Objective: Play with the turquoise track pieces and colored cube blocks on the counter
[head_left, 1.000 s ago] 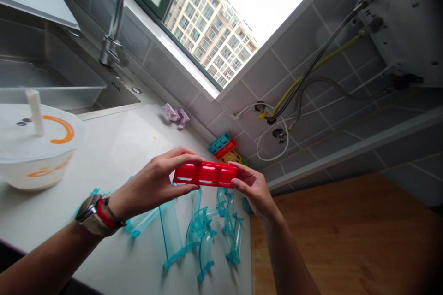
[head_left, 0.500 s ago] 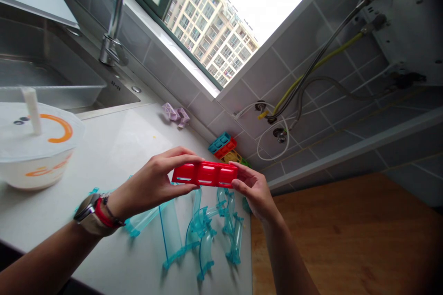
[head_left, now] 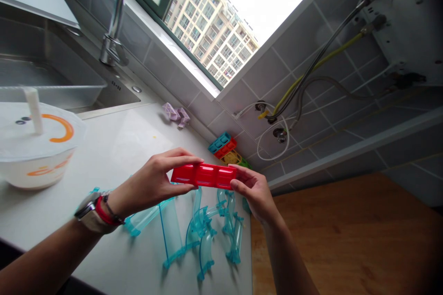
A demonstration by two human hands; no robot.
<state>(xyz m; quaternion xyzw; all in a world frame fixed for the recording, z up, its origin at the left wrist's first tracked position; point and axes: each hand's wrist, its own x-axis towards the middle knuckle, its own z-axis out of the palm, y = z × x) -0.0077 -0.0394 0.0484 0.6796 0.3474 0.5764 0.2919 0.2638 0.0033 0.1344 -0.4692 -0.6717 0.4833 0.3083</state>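
A glossy red plastic toy block [head_left: 206,176] with three sections in a row is held above the counter between both hands. At its left end my left hand [head_left: 157,176] closes on it, thumb and fingers along the upper and lower edges. The fingertips of my right hand [head_left: 253,190] pinch its right end. Beneath the hands, several translucent turquoise track pieces [head_left: 206,244] lie spread on the white counter, some curved. A wide turquoise piece [head_left: 171,228] is among them, and my left hand and wrist partly hide others.
Against the tiled wall stand stacked coloured blocks [head_left: 226,147]. A lilac folded object [head_left: 176,114] lies nearby. At left are a white tub [head_left: 38,161], a steel sink [head_left: 44,73] and a tap [head_left: 112,48]. Wall hoses [head_left: 308,71] hang at right, above a wooden surface [head_left: 339,235].
The red block has tilted slightly in my hands, and the light gaps in its sections show less. Both hands keep their hold in nearly the same place.
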